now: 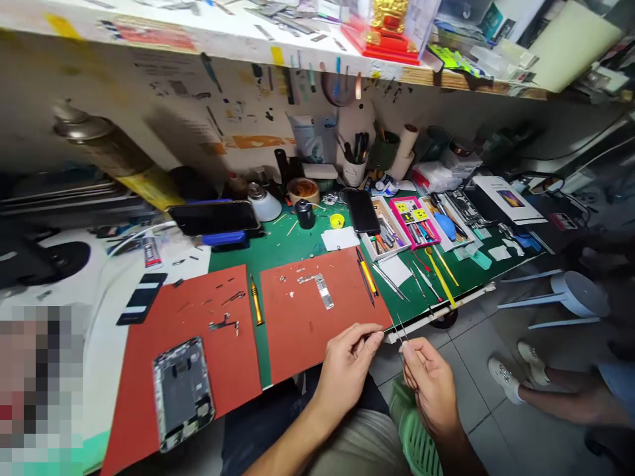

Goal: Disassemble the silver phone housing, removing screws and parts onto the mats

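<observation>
My right hand grips a pair of thin tweezers, whose two tips point up and stand slightly apart. Close beside them, my left hand is closed in a pinch at the mat's front right corner; whatever is between its fingertips is too small to make out. An L-shaped phone logic board lies on the right red mat with small metal parts near it. On the left red mat rest an opened phone housing and several small parts. A gold screwdriver lies between the mats.
Trays of tools line the back right of the green bench. A black phone leans by them. Loose screwdrivers and a yellow stick lie nearer. A green basket is below my hands; a stool and another person's feet are rightward.
</observation>
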`<state>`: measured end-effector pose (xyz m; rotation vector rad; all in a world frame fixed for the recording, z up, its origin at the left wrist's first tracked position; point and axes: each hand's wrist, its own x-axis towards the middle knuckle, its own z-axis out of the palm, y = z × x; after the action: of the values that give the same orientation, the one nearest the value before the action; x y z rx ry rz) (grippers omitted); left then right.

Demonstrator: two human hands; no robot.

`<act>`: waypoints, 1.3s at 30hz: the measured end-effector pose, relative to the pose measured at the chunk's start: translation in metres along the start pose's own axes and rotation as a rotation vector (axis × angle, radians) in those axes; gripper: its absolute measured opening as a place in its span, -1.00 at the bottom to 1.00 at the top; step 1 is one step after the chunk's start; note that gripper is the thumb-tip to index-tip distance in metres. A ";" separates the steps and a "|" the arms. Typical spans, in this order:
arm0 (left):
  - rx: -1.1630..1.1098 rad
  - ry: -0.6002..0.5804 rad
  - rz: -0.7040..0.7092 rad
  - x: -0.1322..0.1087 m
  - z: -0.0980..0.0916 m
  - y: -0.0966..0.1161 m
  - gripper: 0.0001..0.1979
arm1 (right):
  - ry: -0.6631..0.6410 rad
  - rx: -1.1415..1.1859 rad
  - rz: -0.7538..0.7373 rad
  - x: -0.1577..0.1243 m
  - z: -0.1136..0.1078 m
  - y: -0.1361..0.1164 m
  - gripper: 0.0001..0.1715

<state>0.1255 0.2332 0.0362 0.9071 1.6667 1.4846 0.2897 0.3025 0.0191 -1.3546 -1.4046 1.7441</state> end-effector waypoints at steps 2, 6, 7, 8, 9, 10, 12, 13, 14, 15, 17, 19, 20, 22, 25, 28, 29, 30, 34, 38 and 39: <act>-0.201 -0.020 -0.095 -0.004 -0.008 0.006 -0.67 | -0.067 0.118 0.030 -0.013 0.013 -0.001 -0.34; -0.428 0.027 -0.155 -0.013 -0.026 0.014 -0.67 | -0.194 0.160 0.046 -0.029 0.039 -0.004 -0.38; -0.442 0.045 -0.159 -0.016 -0.031 0.015 -0.68 | -0.214 0.151 0.046 -0.032 0.044 -0.005 -0.38; -0.445 0.062 -0.159 -0.019 -0.036 0.017 -0.69 | -0.227 0.141 0.043 -0.034 0.049 -0.006 -0.38; -0.444 0.076 -0.155 -0.023 -0.041 0.018 -0.70 | -0.235 0.131 0.039 -0.036 0.053 -0.007 -0.38; -0.440 0.089 -0.151 -0.026 -0.046 0.019 -0.70 | -0.240 0.123 0.035 -0.039 0.057 -0.008 -0.38; -0.431 0.112 -0.146 -0.032 -0.056 0.019 -0.69 | -0.259 0.116 0.040 -0.042 0.064 -0.010 -0.37; -0.428 0.123 -0.145 -0.034 -0.060 0.019 -0.69 | -0.273 0.122 0.051 -0.044 0.067 -0.011 -0.38; -0.424 0.133 -0.146 -0.036 -0.064 0.018 -0.68 | -0.290 0.132 0.068 -0.046 0.070 -0.012 -0.38; -0.424 0.143 -0.150 -0.038 -0.067 0.018 -0.68 | -0.310 0.145 0.090 -0.047 0.073 -0.014 -0.39; -0.434 0.161 -0.155 -0.041 -0.072 0.016 -0.66 | -0.348 0.175 0.137 -0.049 0.079 -0.017 -0.41; -0.454 0.176 -0.163 -0.044 -0.076 0.015 -0.65 | -0.382 0.205 0.179 -0.051 0.084 -0.021 -0.43; -0.470 0.181 -0.170 -0.045 -0.078 0.014 -0.64 | -0.398 0.221 0.196 -0.052 0.086 -0.023 -0.44; -0.508 0.190 -0.190 -0.047 -0.081 0.014 -0.63 | -0.423 0.251 0.225 -0.054 0.090 -0.026 -0.46; -0.557 0.203 -0.224 -0.049 -0.084 0.013 -0.64 | -0.449 0.281 0.268 -0.055 0.094 -0.028 -0.50; -0.572 0.218 -0.247 -0.050 -0.087 0.011 -0.65 | -0.464 0.295 0.302 -0.056 0.097 -0.028 -0.53; -0.576 0.222 -0.251 -0.050 -0.087 0.010 -0.65 | -0.468 0.298 0.309 -0.055 0.098 -0.027 -0.54; -0.581 0.226 -0.254 -0.050 -0.088 0.010 -0.66 | -0.473 0.304 0.316 -0.055 0.099 -0.027 -0.55; -0.607 0.227 -0.260 -0.050 -0.088 0.008 -0.68 | -0.501 0.332 0.339 -0.054 0.100 -0.027 -0.58; -0.606 0.224 -0.275 -0.051 -0.090 0.009 -0.70 | -0.516 0.344 0.354 -0.052 0.099 -0.026 -0.60; -0.600 0.222 -0.276 -0.050 -0.090 0.009 -0.69 | -0.519 0.342 0.356 -0.052 0.099 -0.027 -0.60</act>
<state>0.0730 0.1462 0.0558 0.1859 1.2983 1.7836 0.2132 0.2265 0.0595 -1.0506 -1.0637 2.5732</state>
